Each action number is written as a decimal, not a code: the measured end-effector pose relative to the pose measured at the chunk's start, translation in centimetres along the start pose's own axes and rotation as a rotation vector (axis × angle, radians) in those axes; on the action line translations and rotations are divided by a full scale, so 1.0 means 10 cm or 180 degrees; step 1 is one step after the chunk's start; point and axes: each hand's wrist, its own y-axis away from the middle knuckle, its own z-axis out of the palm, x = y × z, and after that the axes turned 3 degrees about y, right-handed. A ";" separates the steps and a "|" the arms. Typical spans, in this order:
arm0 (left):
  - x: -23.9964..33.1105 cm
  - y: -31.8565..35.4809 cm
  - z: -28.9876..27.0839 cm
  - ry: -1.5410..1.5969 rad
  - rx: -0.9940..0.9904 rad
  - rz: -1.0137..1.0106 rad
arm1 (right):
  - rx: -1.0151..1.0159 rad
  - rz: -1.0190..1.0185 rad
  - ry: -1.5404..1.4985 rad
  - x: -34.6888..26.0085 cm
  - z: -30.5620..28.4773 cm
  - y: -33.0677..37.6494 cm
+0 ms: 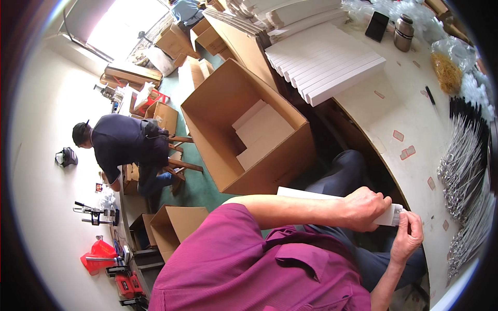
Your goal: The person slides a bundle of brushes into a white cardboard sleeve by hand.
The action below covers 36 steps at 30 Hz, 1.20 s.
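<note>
A long, narrow white box (306,193) runs beneath my left forearm, over my lap by the table's edge. My left hand (364,208) is closed around it near its right end. At that end a small clear plastic piece (398,213) sticks out, and my right hand (407,237) pinches it between thumb and fingers. Whether the plastic is a bag or a moulded part, I cannot tell. Part of the box is hidden behind my left arm.
A big open carton (223,150) with white boxes inside stands ahead. Stacked white boxes (332,65) lie on the white table (363,116), with a phone (377,27), flask (403,33), rubber bands (447,72), pen (430,96) and thin metal rods (459,171). A co-worker (122,137) bends at left.
</note>
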 end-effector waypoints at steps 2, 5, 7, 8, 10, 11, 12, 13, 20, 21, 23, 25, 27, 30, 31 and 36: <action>-0.01 0.00 0.03 0.0063 0.0020 -0.0029 | 0.0039 -0.0573 0.0744 -0.09 0.05 0.01; -0.05 0.04 0.05 0.0178 0.0041 -0.0131 | -0.0040 -0.0495 0.0574 -0.15 0.09 0.02; -0.04 0.05 0.04 0.0234 0.0029 -0.0156 | -0.0170 -0.0199 0.0291 -0.11 0.08 0.04; -0.04 0.05 0.03 0.0266 0.0031 -0.0192 | -0.0160 -0.0176 0.0312 -0.09 0.07 0.06; -0.05 0.05 0.03 0.0282 0.0014 -0.0175 | -0.0328 0.0133 0.0020 -0.08 0.05 0.07; -0.06 0.05 0.03 0.0263 0.0003 -0.0188 | -0.0321 0.0155 0.0043 -0.07 0.05 0.07; -0.07 0.05 0.04 0.0241 -0.0008 -0.0201 | -0.0365 0.0258 -0.0086 -0.06 0.07 0.05; -0.07 0.06 0.06 0.0221 0.0065 -0.0225 | -0.0414 0.0368 -0.0204 -0.04 0.07 0.03; -0.04 0.10 0.12 0.0131 0.0029 -0.0263 | -0.0449 0.0906 -0.1154 0.13 0.12 0.10; -0.02 0.11 0.12 0.0157 0.0065 -0.0232 | -0.0537 0.1069 -0.1343 0.15 0.09 0.10; -0.01 0.11 0.13 0.0215 0.0061 -0.0150 | -0.0568 0.1260 -0.1496 0.14 0.06 0.12; 0.03 0.08 0.17 0.0207 -0.0021 -0.0157 | -0.0394 0.1383 -0.1461 0.03 0.04 0.12; -0.03 0.12 0.16 0.0118 0.0272 -0.0103 | -0.0374 0.1507 -0.1144 -0.10 0.13 0.06; -0.03 0.14 0.10 0.0051 0.0376 -0.0214 | -0.0351 0.1435 -0.1297 -0.08 0.22 0.05; -0.02 0.16 0.06 0.0076 0.0347 -0.0239 | -0.0302 0.1434 -0.1637 -0.17 0.24 0.03; 0.01 0.13 0.06 0.0023 0.0216 -0.0279 | -0.0250 0.1502 -0.1791 -0.22 0.21 0.07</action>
